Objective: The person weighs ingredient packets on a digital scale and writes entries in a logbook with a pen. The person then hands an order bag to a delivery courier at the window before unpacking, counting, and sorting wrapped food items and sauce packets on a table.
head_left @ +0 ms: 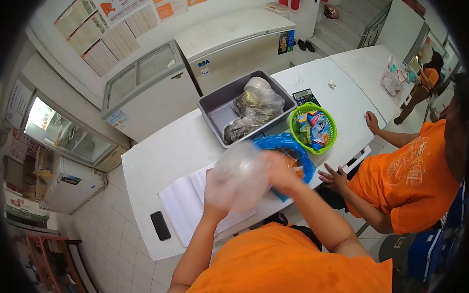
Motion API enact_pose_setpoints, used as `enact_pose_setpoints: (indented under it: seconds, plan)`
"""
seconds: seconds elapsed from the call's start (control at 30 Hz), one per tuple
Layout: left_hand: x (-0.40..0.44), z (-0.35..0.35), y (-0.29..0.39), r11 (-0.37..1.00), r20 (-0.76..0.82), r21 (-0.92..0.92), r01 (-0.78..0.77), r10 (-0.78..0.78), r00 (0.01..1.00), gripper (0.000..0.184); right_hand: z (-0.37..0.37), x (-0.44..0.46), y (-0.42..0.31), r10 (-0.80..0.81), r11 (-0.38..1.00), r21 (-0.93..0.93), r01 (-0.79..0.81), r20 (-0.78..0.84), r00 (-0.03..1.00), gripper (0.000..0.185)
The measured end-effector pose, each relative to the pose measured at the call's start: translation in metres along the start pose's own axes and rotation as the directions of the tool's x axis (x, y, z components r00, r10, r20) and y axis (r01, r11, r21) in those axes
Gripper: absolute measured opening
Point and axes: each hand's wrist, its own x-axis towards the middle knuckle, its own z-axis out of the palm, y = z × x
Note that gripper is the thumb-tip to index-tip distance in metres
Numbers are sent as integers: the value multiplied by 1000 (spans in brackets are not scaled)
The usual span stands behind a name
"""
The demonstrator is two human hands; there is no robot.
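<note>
A translucent plastic bag (240,172), smeared by motion, is held up over the table between my two hands. My left hand (216,195) grips its left side, with the fingers partly hidden behind the plastic. On the right side, my right hand (281,174) is closed at the bag, blurred. Just beyond my right hand, a blue plastic bag (307,162) lies opened out around orange contents (292,161). Under my hands is an open notebook or stack of white paper (183,199).
A grey tub (217,117) holds bagged dark greenish goods (259,103). Beside it are a calculator (306,96) and a green basket (330,126) of colourful packets. A black phone (160,225) lies near the table's left edge. At right, a co-worker in orange (404,173) stands close, hands at the table.
</note>
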Motion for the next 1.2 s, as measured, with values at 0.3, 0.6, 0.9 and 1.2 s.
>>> enact_pose_setpoints:
  seconds: [0.3,0.6,0.9,1.2]
  plan:
    - [103,39,-63,889,-117,439,-128,198,973,48,-365,52,1,-567,802,-564,-198,-822,46,45]
    - [144,31,-103,573,203,793,-209,76,976,40,-317,70,-8,-368,775,-412,-479,-911,189,85]
    - [123,-16,-116,650,182,745,-151,20,983,32,-117,212,-36,-422,141,-980,-138,-186,887,43]
    - [114,-16,-130,765,171,637,-96,-19,985,30,26,263,12,-460,150,-925,349,247,853,14]
